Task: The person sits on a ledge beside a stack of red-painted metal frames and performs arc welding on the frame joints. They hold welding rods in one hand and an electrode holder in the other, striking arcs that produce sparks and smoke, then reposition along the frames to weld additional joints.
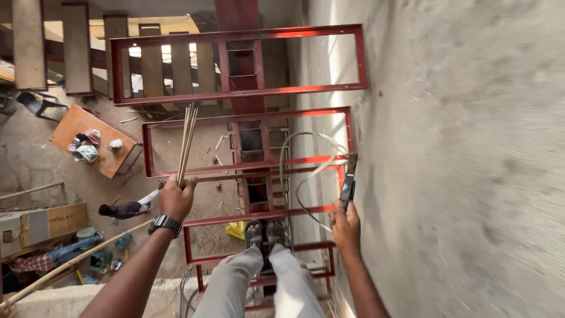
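**A:** Legs first — grey trousers (259,282) run down the middle, sandalled feet (265,232) on a rung of the red steel frame (235,94), pretty much side by side.

**B:** Left hand?

**A:** Left hand (176,197) is curled tight round a thin bundle of welding rods (187,141), gripped at the bottom end. Rods stick up past the fist, fanning out a bit at the top. Black watch (165,223) on that wrist.

**B:** And the right hand?

**A:** Right hand (345,224) is closed on the dark handle of an electrode holder (348,182), close by the grey plastered wall (459,165). Holder points up, tip at a red crossbar. Can't tell if anything's clamped in the tip, too blurry.

**B:** Cable?

**A:** Pale cable (300,165) loops between the frame bars, just left of the holder, and comes back down near the right hand.

**B:** What's below?

**A:** Long drop. Another person (126,208) in a dark top on the concrete floor (35,159), well under the left hand. Orange worktop (76,126) w/ cloths and small bits on it, further left. Cardboard box (65,219) at the left edge, wooden pole (76,259) running diagonally under the left forearm. Yellow bag (236,229) beside the feet, down on the floor.
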